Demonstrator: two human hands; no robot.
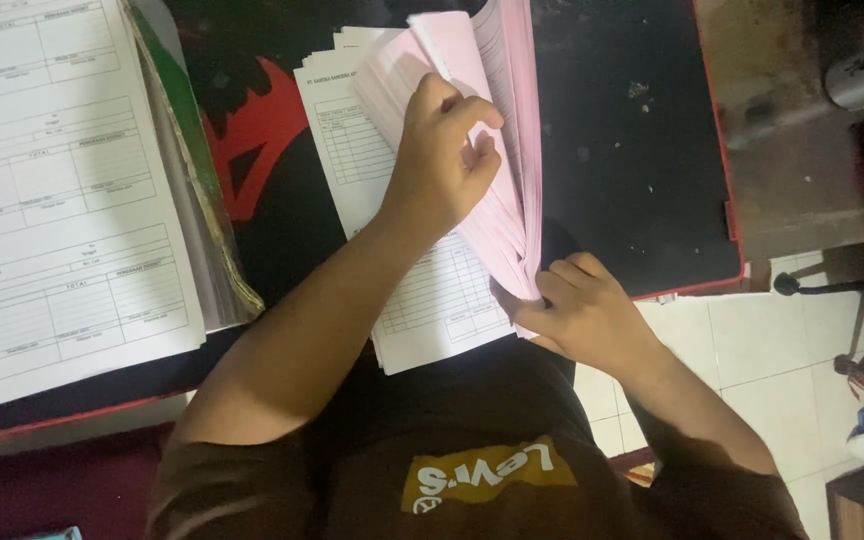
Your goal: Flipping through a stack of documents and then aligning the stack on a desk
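A thick stack of pink sheets (507, 120) stands fanned up on the dark desk mat (632, 150). My left hand (442, 155) presses into the fanned pink sheets, fingers curled between the pages. My right hand (577, 305) pinches the stack's near bottom corner. Under and left of the pink sheets lies a pile of white printed forms (422, 290).
A large stack of white forms (62, 200) lies at the left, with a worn green-edged folder (197, 170) under its right side. The mat's red rim (727, 200) meets a brown table surface at right. White floor tiles (772, 360) show lower right.
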